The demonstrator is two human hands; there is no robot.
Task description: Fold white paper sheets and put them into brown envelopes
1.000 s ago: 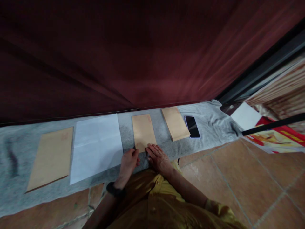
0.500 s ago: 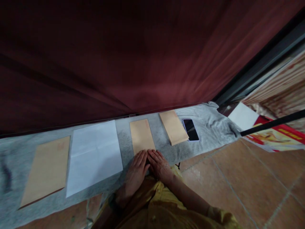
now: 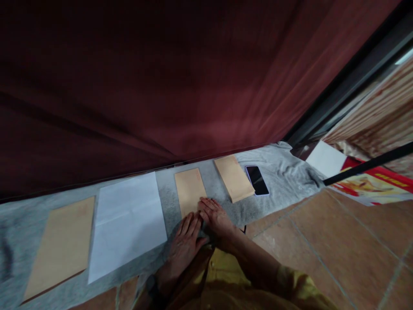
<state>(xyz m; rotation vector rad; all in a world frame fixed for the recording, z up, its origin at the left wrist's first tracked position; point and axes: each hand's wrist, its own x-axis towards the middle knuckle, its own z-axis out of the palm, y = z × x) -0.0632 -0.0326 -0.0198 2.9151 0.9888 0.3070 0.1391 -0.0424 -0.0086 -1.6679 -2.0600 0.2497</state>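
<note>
A tan paper envelope [image 3: 189, 187] lies flat on the grey cloth, straight ahead of me. My left hand [image 3: 186, 239] rests palm down at its near edge, fingers stretched out and thumb apart. Flat on the envelope's near right corner lies my right hand [image 3: 214, 215], its fingers extended. The fingertips of both hands almost meet, and they hide the envelope's near end. To the right is a small stack of similar envelopes [image 3: 235, 178], with a dark-screened phone [image 3: 257, 180] touching its side. Left of my hands lie a white sheet of paper [image 3: 129, 224] and a larger tan envelope [image 3: 61, 245].
The grey cloth [image 3: 284, 172] covers a narrow surface along a dark red curtain [image 3: 193, 86]. A black bar [image 3: 368, 163] crosses a red and yellow printed box [image 3: 377, 185] at the right. Brown floor tiles [image 3: 322, 241] show in front.
My right hand has moved up a little onto the envelope, while my left hand has slid back toward me. The view has tilted slightly.
</note>
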